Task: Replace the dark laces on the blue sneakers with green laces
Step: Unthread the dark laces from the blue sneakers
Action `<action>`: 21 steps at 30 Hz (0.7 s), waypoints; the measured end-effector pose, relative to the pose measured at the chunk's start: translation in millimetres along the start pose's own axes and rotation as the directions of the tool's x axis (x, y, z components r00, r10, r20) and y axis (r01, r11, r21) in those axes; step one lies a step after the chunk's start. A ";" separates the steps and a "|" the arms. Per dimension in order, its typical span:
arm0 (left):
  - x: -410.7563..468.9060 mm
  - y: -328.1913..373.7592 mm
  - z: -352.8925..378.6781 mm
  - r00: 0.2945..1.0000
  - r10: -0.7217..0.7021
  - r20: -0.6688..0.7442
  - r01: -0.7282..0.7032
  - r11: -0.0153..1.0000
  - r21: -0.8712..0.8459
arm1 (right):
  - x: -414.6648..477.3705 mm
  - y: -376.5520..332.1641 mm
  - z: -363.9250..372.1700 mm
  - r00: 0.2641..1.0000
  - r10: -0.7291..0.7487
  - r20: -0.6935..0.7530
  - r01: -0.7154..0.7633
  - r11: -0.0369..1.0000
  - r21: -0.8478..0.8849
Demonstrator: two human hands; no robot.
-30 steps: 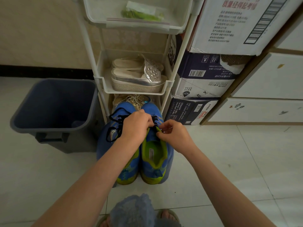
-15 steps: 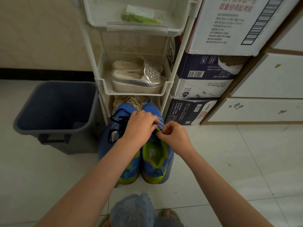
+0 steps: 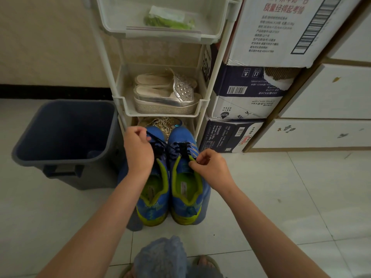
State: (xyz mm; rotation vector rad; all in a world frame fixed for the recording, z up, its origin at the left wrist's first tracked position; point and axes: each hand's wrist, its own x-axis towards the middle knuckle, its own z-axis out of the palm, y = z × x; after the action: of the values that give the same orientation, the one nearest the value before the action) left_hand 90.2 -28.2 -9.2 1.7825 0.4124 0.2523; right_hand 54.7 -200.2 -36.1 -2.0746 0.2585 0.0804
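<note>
Two blue sneakers with green lining stand side by side on the floor, toes toward the rack: the left sneaker (image 3: 153, 199) and the right sneaker (image 3: 185, 195). A dark lace (image 3: 160, 144) runs from the right sneaker's eyelets up to the left. My left hand (image 3: 137, 151) pinches this lace's end, pulled up and left over the left sneaker. My right hand (image 3: 210, 167) pinches the right sneaker's upper edge by the eyelets. A clear bag of green laces (image 3: 169, 20) lies in the rack's top tray.
A white tiered rack (image 3: 202, 111) stands just behind the sneakers, with silver sandals (image 3: 166, 95) on its middle shelf. A dark blue bin (image 3: 64, 137) sits to the left. Stacked cardboard boxes (image 3: 247, 93) and a white drawer unit (image 3: 321, 133) are on the right.
My left hand has moved left and up from over the right sneaker, drawing the dark lace out. My right hand has stayed at the right sneaker's eyelets.
</note>
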 end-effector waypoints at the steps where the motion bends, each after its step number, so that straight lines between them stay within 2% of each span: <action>1: -1.6 1.1 -1.8 0.996 0.091 0.003 -0.090 0.984 0.155 | -0.4 0.1 0.3 1.000 -0.001 -0.003 0.001 1.000 0.007; 3: -9.3 0.6 2.4 0.926 0.353 0.133 -0.377 0.848 0.374 | -1.3 0.5 1.1 1.000 -0.001 -0.009 0.001 1.000 0.020; 5: -17.1 2.5 14.5 0.791 0.499 0.354 -0.611 0.679 0.408 | -1.6 0.3 1.4 1.000 -0.001 -0.014 0.001 1.000 0.030; 7: -20.9 4.2 25.9 0.659 0.462 0.593 -0.749 0.476 0.461 | -1.7 -0.6 1.5 1.000 0.001 -0.013 0.000 0.999 0.039; 8: -20.3 3.5 28.9 0.625 0.390 0.676 -0.776 0.404 0.485 | -1.8 -1.0 1.5 1.000 0.000 -0.009 0.000 0.999 0.043; 10: -16.8 0.7 29.8 0.639 0.282 0.715 -0.763 0.347 0.545 | -1.9 -0.9 1.5 1.000 0.000 -0.001 0.000 0.999 0.048; 12: -16.0 -0.2 28.4 0.688 0.266 0.675 -0.723 0.333 0.606 | -1.9 -0.5 1.5 1.000 0.003 -0.002 -0.003 0.999 0.045; 14: -18.6 -2.0 29.0 0.730 0.294 0.617 -0.682 0.380 0.625 | -1.8 0.0 2.1 1.000 0.006 -0.001 -0.006 0.999 0.044; 16: -20.8 -3.7 29.2 0.767 0.326 0.553 -0.638 0.477 0.604 | -1.9 0.4 2.0 1.000 0.009 -0.008 -0.008 0.999 0.042; 17: -19.1 -6.2 27.7 0.799 0.352 0.487 -0.596 0.565 0.570 | -2.0 0.7 1.6 1.000 0.011 -0.015 -0.011 0.999 0.041; 19: -16.5 -4.1 20.3 0.902 0.352 0.251 -0.430 0.789 0.439 | -2.1 1.6 0.9 1.000 0.015 -0.019 -0.014 0.999 0.049; 21: -7.8 3.1 5.9 0.973 0.229 0.012 -0.227 0.954 0.198 | -2.4 2.1 0.8 1.000 0.019 -0.016 -0.018 0.998 0.057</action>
State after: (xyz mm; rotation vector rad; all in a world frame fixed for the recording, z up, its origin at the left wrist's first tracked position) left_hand 85.8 -37.3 -7.3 2.0285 0.2446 0.3944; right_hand 52.0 -200.2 -37.8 -2.0169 0.2868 0.0663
